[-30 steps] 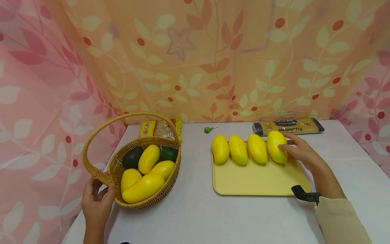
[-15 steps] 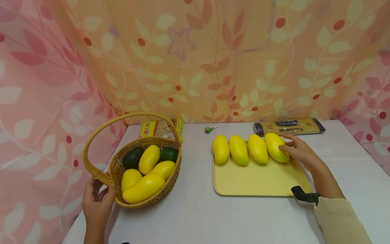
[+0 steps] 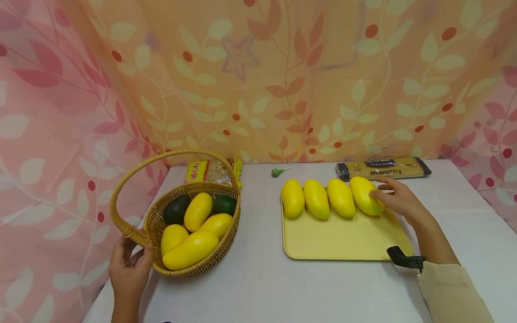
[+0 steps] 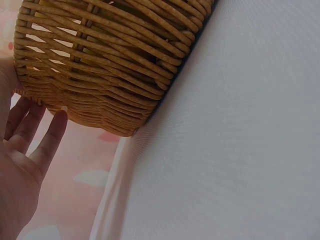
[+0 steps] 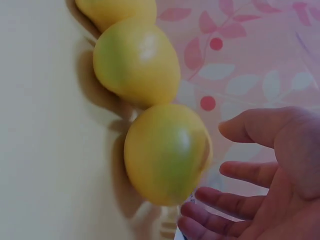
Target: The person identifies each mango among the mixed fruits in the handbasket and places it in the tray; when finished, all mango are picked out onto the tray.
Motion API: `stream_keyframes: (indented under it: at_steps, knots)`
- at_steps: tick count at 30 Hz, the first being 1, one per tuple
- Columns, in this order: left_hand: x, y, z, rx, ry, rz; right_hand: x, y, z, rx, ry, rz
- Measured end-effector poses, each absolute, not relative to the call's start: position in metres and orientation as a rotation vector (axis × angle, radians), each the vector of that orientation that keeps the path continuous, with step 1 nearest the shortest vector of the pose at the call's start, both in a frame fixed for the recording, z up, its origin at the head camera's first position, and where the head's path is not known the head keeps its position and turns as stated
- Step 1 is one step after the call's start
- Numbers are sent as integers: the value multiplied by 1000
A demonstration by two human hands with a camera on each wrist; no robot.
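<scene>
Presently the rightmost mango (image 3: pixel 363 196), plump, glossy yellow and green-tinged, lies in a row along the tray's (image 3: pixel 347 242) far edge, its long axis slanting toward near-right. The right hand's (image 3: pixel 399 200) fingers spread beside it, gripping nothing; the left hand (image 3: pixel 130 271) holds the basket (image 3: pixel 227 249). Leafy curtains (image 3: pixel 282 89) enclose the white bench (image 3: pixel 258 289).

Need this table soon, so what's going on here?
A person's left hand holds the basket where its handle meets the rim. Inside lie four mangoes and two green fruits. Four more line the tray's far edge; the right hand, not gripping anything, is beside the rightmost.
</scene>
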State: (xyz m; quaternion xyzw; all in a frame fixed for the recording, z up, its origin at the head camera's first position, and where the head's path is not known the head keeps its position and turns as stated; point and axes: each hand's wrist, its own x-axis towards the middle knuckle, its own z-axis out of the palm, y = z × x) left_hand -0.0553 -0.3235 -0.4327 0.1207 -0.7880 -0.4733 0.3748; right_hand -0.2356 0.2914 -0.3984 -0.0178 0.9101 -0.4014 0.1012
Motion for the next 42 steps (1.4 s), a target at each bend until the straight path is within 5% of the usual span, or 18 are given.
stream_keyframes:
  at_steps: [19, 42]
  knots:
    - [-56, -322, -432, 336, -2028, -1199, -222, 178, -363, -533, 2913, -1211]
    - [-55, -323, -432, 273, -2008, -1193, -164, -59, -373, -1603, 2408, -981]
